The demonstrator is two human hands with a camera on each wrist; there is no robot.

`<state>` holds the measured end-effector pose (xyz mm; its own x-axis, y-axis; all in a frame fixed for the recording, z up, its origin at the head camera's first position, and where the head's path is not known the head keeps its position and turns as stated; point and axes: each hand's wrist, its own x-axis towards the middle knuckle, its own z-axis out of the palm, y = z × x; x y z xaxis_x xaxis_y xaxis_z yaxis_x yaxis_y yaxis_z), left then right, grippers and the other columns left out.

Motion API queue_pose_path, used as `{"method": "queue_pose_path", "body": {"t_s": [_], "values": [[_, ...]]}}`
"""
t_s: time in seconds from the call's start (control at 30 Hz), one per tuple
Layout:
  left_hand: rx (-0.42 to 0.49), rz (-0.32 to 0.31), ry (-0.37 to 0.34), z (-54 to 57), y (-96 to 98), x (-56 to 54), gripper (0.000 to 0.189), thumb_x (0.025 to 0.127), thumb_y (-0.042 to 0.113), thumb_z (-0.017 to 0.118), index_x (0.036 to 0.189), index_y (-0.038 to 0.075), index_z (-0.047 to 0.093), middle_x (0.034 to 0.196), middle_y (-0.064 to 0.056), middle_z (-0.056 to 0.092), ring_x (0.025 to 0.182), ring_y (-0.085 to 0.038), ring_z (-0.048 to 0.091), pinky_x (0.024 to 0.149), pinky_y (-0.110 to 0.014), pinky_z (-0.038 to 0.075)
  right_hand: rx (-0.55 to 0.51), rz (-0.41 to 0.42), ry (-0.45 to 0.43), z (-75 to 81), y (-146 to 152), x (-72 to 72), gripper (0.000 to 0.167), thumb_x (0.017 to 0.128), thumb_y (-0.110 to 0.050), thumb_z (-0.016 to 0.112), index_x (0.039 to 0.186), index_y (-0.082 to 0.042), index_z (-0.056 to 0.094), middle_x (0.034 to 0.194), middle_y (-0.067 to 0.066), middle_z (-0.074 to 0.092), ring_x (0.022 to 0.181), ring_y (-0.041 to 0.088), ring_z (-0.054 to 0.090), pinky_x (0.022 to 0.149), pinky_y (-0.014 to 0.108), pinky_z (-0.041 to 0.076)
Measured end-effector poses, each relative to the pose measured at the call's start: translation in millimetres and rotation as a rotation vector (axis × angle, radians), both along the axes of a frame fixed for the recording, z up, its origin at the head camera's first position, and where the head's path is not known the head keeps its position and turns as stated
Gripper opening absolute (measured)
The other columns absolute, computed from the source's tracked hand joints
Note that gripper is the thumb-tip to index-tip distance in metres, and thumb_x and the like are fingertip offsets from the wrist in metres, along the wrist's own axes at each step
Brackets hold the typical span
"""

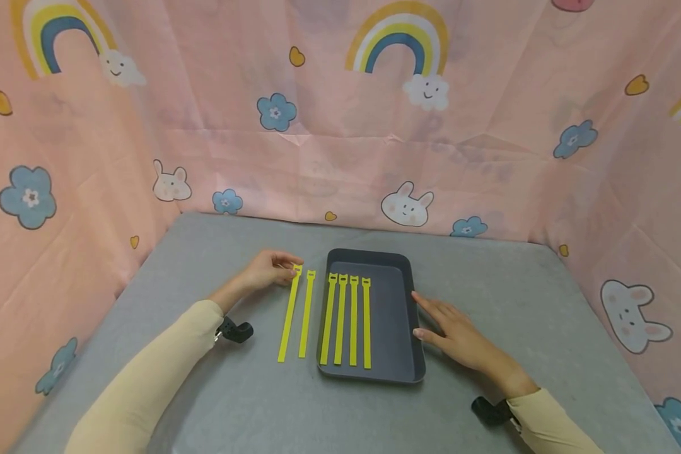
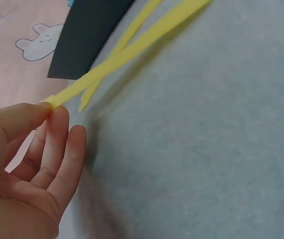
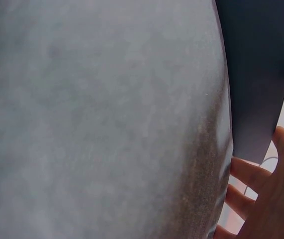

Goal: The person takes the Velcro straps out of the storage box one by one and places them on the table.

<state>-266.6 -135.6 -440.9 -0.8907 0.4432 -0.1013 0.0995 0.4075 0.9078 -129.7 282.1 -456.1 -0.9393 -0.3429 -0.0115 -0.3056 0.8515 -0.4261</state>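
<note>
My left hand (image 1: 271,270) pinches the slotted head of a yellow hook-and-loop cable tie (image 1: 288,325) between thumb and fingertip. In the left wrist view this cable tie (image 2: 132,52) slants up from the fingertips and casts a shadow on the table. Just right of it, a second yellow cable tie (image 1: 306,315) lies beside the tray. Several matching cable ties (image 1: 354,325) lie side by side in the left half of the dark grey tray (image 1: 394,328), heads toward the far end. My right hand (image 1: 459,337) rests its extended fingers against the tray's right wall (image 3: 256,74).
A grey cloth covers the table (image 1: 232,403) under everything. Pink curtains (image 1: 329,157) with rainbows, rabbits and flowers rise behind and on both sides. Each wrist wears a black camera mount, such as the one on the left wrist (image 1: 237,330).
</note>
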Motion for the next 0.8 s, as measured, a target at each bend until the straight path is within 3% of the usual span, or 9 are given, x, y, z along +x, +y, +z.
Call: {"method": "queue_pose_path", "body": {"t_s": [0.4, 0.57, 0.8], "values": [[0.009, 0.021, 0.06, -12.3, 6.4, -4.5, 0.031, 0.094, 0.002, 0.064, 0.124, -0.002, 0.066, 0.101, -0.02, 0.066, 0.082, -0.016, 0.069, 0.072, -0.031, 0.061, -0.003, 0.004, 0.002, -0.9, 1, -0.3, 0.073, 0.098, -0.053, 0.053, 0.159, -0.033, 0.018, 0.157, 0.017, 0.038, 0.142, 0.048, 0.034, 0.106, 0.075, 0.027], [0.019, 0.01, 0.122, -13.3, 7.4, -3.1, 0.028, 0.092, 0.002, 0.065, 0.119, -0.003, 0.068, 0.095, -0.014, 0.067, 0.077, -0.013, 0.067, 0.067, -0.028, 0.06, 0.007, -0.004, -0.007, -0.3, 0, -0.2, 0.073, 0.098, -0.053, 0.052, 0.159, -0.034, 0.018, 0.158, 0.017, 0.037, 0.143, 0.048, 0.034, 0.106, 0.075, 0.027], [-0.027, 0.062, 0.119, -18.0, 9.9, -5.7, 0.026, 0.091, 0.002, 0.067, 0.116, -0.001, 0.07, 0.098, -0.019, 0.07, 0.076, -0.014, 0.065, 0.067, -0.028, 0.058, 0.003, 0.002, -0.006, -0.5, 0, -0.8, 0.073, 0.098, -0.053, 0.053, 0.159, -0.033, 0.018, 0.158, 0.015, 0.037, 0.143, 0.046, 0.034, 0.107, 0.074, 0.027]]}}
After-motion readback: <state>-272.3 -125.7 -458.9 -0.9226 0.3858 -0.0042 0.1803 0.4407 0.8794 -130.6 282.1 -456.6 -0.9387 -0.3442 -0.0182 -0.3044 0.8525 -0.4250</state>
